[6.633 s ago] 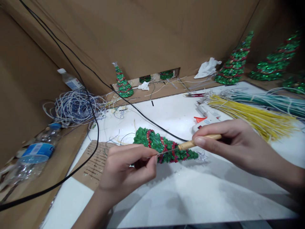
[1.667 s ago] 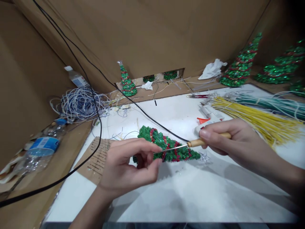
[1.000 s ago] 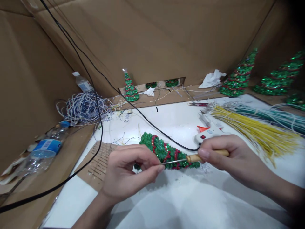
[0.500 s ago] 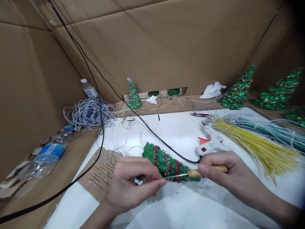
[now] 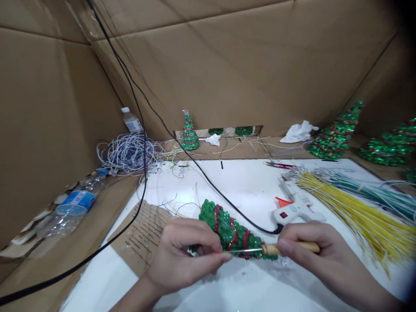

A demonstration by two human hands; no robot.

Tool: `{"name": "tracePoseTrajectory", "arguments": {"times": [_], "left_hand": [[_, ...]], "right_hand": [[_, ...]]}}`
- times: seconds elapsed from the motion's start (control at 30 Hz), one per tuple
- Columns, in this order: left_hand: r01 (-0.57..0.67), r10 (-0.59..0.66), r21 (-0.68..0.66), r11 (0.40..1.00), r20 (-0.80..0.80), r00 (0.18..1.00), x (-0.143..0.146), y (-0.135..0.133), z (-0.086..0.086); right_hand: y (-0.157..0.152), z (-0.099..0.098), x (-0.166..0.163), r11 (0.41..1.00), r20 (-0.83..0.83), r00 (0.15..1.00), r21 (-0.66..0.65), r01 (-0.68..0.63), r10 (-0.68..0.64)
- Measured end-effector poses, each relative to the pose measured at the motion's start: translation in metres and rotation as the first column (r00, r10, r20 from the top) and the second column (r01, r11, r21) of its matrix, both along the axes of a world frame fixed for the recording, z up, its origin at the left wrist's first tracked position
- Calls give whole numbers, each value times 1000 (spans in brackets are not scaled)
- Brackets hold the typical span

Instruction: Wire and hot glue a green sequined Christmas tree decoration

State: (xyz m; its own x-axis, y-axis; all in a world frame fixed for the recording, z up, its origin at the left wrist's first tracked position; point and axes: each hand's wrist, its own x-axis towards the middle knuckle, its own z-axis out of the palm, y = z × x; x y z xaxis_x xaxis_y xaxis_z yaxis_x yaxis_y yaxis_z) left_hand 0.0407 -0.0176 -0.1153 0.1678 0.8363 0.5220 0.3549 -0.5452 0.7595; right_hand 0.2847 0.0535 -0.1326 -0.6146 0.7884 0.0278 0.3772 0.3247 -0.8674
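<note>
My right hand [image 5: 308, 247] is closed around the wooden handle of an awl [image 5: 271, 249], whose thin metal shaft points left. My left hand [image 5: 191, 251] pinches thumb and forefinger together at the tip of that shaft; whatever lies between the fingertips is hidden. Behind the shaft, a green glittery Christmas tree [image 5: 224, 223] with red garland lies on its side on the white table, its wide base to the left and partly behind my left hand. A white glue gun [image 5: 290, 212] with an orange trigger rests just beyond my right hand.
A slotted cardboard piece [image 5: 138, 236] lies left of my hand. Yellow wire bundles [image 5: 351, 208] and green ones [image 5: 364, 190] spread at right. A black cable [image 5: 208, 177] crosses the table. Tangled wire [image 5: 130, 154], a plastic bottle [image 5: 76, 203] and upright trees [image 5: 338, 134] stand around the edges.
The camera view has shifted, so the whole scene sits a little further right and lower. Both hands keep their grips, with the awl's shaft still meeting my left fingertips.
</note>
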Motion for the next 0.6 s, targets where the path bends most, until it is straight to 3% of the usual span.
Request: {"name": "tracePoseTrajectory", "arguments": {"times": [0.17,0.43,0.6], "left_hand": [[0,0,12,1000,20,1000,1,1,0],[5,-5,53,999,-14,1000,3,2,0],[21,-16,116,993,-40,999,4,2,-3]], "right_hand": [[-3,0,-2,996,-50,994,-12,92,-92],[-5,3,-3,992,-80,989,-21,127,-128],[-8,5,-2,983,-85,990,136,121,-110]]}}
